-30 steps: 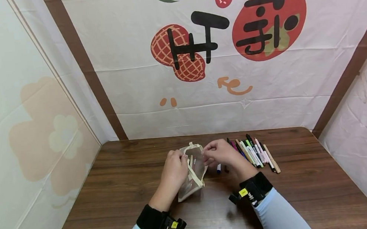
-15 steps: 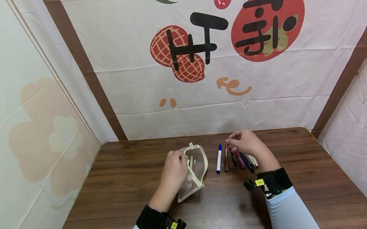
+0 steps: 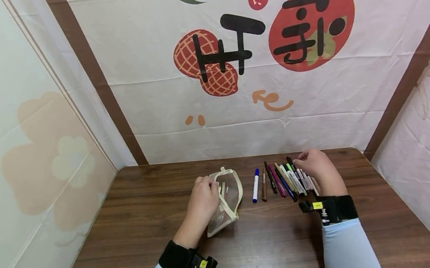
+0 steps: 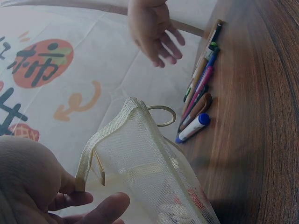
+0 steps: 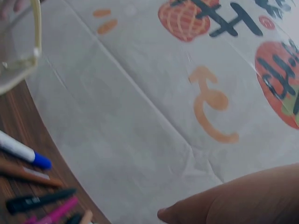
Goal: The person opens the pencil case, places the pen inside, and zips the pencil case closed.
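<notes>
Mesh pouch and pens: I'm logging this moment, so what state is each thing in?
Mesh pouch: open, mouth held by the left hand, pens inside.
Blue-capped marker: capped, flat on the table.
Row of pens: lying side by side.
Right hand: over the row, holding nothing visible.

Makeshift booth: printed cloth backdrop point(image 3: 233, 84), wooden table point(image 3: 130, 230).

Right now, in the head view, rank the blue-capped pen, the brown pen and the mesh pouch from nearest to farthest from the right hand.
From the right hand:
1. Brown pen, just left of the pen row.
2. Blue-capped pen, next on its left.
3. Mesh pouch, farthest left, held by the left hand.
</notes>
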`<action>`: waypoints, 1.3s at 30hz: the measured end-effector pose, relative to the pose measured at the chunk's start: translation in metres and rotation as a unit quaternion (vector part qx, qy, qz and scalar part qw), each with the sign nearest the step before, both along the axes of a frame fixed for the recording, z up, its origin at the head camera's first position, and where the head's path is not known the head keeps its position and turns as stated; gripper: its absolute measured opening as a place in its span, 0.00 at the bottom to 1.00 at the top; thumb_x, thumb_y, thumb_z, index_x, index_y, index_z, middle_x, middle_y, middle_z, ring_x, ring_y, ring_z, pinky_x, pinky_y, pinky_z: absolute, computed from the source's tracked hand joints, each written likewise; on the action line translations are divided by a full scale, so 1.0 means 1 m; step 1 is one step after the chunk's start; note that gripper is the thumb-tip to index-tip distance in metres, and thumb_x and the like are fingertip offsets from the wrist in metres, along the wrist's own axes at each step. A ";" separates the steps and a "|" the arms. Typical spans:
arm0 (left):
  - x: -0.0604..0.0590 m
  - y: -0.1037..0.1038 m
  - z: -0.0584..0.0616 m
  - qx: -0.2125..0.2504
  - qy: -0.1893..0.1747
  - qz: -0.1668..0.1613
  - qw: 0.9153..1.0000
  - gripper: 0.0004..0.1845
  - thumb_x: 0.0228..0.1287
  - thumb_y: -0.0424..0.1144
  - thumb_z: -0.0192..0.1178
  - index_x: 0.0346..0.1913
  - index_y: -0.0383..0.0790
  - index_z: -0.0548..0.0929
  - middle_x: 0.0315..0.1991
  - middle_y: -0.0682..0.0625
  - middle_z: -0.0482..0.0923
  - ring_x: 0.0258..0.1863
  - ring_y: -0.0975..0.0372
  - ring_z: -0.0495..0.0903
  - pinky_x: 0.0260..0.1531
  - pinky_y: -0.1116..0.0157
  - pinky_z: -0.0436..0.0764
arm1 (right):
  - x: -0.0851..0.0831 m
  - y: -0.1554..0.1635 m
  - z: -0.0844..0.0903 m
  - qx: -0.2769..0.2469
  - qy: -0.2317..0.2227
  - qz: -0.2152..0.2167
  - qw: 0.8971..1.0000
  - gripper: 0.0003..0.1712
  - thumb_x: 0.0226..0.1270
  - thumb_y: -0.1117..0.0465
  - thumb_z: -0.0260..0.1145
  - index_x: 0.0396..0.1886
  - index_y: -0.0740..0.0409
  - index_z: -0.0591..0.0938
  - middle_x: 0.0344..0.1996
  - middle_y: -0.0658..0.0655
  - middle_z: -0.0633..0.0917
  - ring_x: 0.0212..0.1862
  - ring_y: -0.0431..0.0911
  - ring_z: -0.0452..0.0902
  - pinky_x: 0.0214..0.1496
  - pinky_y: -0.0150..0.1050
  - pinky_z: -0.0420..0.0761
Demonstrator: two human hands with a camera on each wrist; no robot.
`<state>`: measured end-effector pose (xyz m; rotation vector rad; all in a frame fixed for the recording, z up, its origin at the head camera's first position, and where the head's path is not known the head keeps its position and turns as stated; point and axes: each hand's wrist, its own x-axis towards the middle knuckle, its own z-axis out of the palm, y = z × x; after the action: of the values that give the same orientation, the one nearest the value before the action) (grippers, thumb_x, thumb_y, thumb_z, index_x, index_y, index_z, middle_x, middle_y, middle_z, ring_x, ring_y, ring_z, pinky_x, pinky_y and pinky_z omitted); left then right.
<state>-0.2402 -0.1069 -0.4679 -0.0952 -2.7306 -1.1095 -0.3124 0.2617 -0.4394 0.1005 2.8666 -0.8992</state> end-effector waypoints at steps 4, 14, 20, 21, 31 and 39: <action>0.000 0.000 0.000 0.000 -0.001 0.002 1.000 0.12 0.81 0.39 0.53 0.42 0.35 0.82 0.46 0.41 0.77 0.40 0.54 0.79 0.44 0.54 0.82 | 0.000 0.015 -0.006 0.023 -0.012 -0.019 0.999 0.27 0.78 0.49 0.63 0.61 0.66 0.84 0.62 0.73 0.83 0.62 0.67 0.80 0.58 0.62 0.82; 0.001 0.001 0.000 0.000 0.000 0.002 1.000 0.12 0.81 0.39 0.53 0.42 0.36 0.82 0.45 0.42 0.77 0.40 0.54 0.79 0.44 0.54 0.82 | 0.000 0.038 -0.018 0.041 -0.046 -0.054 0.997 0.28 0.78 0.53 0.61 0.65 0.70 0.80 0.65 0.76 0.79 0.62 0.69 0.79 0.59 0.62 0.82; 0.002 0.001 0.000 -0.002 -0.005 -0.003 1.000 0.13 0.81 0.40 0.52 0.43 0.35 0.82 0.45 0.41 0.77 0.39 0.54 0.78 0.42 0.56 0.82 | -0.001 0.044 -0.029 0.059 -0.057 -0.048 0.996 0.26 0.79 0.54 0.60 0.64 0.70 0.80 0.63 0.75 0.80 0.59 0.68 0.80 0.56 0.61 0.82; 0.002 0.001 0.000 -0.002 -0.008 -0.003 1.000 0.13 0.81 0.40 0.52 0.43 0.35 0.82 0.46 0.41 0.76 0.39 0.54 0.78 0.42 0.56 0.81 | -0.002 0.045 -0.031 0.059 -0.057 -0.048 0.995 0.26 0.78 0.54 0.60 0.63 0.70 0.81 0.63 0.75 0.81 0.59 0.68 0.81 0.56 0.61 0.82; 0.001 0.002 0.001 -0.004 -0.003 -0.001 1.000 0.12 0.81 0.39 0.52 0.42 0.35 0.82 0.45 0.42 0.77 0.39 0.54 0.79 0.43 0.55 0.82 | -0.005 0.047 -0.039 0.055 -0.075 -0.053 0.994 0.25 0.69 0.55 0.71 0.57 0.71 0.84 0.56 0.74 0.84 0.53 0.64 0.84 0.52 0.57 0.85; 0.001 0.002 -0.001 -0.003 -0.003 -0.005 1.000 0.12 0.81 0.39 0.53 0.41 0.36 0.82 0.44 0.42 0.76 0.38 0.55 0.78 0.41 0.56 0.81 | -0.007 0.046 -0.040 0.006 -0.085 -0.053 0.995 0.13 0.70 0.61 0.70 0.44 0.68 0.88 0.42 0.67 0.88 0.36 0.53 0.85 0.35 0.45 0.85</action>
<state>-0.2395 -0.1044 -0.4685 -0.1054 -2.7427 -1.1055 -0.3190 0.3081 -0.4799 0.3172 2.7296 -0.8478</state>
